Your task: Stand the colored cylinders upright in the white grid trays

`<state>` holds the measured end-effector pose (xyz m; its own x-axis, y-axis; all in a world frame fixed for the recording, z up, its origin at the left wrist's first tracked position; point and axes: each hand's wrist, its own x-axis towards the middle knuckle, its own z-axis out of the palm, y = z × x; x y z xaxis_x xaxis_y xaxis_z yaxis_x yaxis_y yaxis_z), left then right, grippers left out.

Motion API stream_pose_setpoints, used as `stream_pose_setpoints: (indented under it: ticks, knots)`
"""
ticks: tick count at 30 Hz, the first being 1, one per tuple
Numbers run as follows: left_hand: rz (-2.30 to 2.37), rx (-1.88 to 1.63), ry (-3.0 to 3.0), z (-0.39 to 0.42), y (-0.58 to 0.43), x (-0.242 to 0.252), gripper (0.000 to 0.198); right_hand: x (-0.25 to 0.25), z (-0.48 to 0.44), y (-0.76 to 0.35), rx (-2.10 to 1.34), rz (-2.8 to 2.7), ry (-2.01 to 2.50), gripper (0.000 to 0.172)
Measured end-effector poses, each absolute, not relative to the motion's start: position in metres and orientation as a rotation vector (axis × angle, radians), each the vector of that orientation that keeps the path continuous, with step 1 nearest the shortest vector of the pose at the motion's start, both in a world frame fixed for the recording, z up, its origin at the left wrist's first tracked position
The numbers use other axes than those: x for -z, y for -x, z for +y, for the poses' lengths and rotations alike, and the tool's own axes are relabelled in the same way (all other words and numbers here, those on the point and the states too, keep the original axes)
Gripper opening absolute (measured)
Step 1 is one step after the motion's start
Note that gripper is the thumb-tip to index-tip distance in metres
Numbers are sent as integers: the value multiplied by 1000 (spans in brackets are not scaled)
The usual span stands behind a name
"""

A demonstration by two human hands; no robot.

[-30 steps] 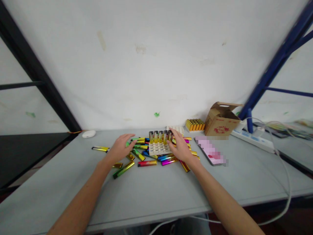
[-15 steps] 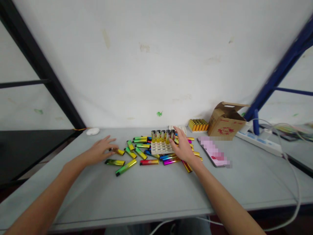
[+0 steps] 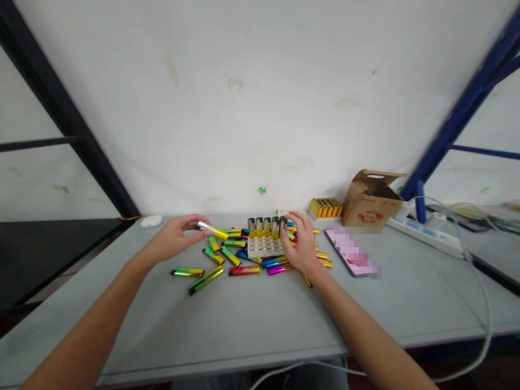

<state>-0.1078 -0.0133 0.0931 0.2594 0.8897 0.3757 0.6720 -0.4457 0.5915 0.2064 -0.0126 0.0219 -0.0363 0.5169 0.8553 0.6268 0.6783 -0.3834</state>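
My left hand [image 3: 175,238] is closed on a shiny gold lighter shell [image 3: 213,231], lifted above the table left of a white slotted tray [image 3: 264,248]. Several clear yellow lighters [image 3: 266,226] stand in the tray's back row. My right hand [image 3: 300,245] rests against the tray's right side with its fingers curled by the end lighter; what it grips, if anything, is hidden. Many coloured metallic shells [image 3: 244,270] lie scattered around the tray on the grey table [image 3: 252,319].
A pink phone [image 3: 351,253], an open cardboard box [image 3: 370,206] and a block of orange lighters [image 3: 325,207] lie at the right. A white power strip [image 3: 426,234] with cables is further right. A small white object [image 3: 151,221] sits at the back left.
My left hand has picked a gold shell off the table and raised it toward the tray. My right hand has stayed at the tray's right side, its fingers curling in.
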Motion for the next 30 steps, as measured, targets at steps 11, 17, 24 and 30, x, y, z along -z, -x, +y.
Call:
stream_pose_setpoints:
  ticks: [11, 17, 24, 30]
  knots:
    - [1087, -1663, -2460, -25, -7, -62, 23, -25, -29, -188, -41, -1892, 865, 31]
    - [1109, -1657, -2507, -28, -9, -45, 29, -15, -28, -185, -190, -1990, 850, 20]
    - [1305, -1569, -2520, -16, 15, -35, 29, -28, -26, -187, -890, -1518, 853, 13]
    - [1516, -1337, -2501, 0, 27, -21, 40, -39, -21, -188, -1438, -1084, 672, 33]
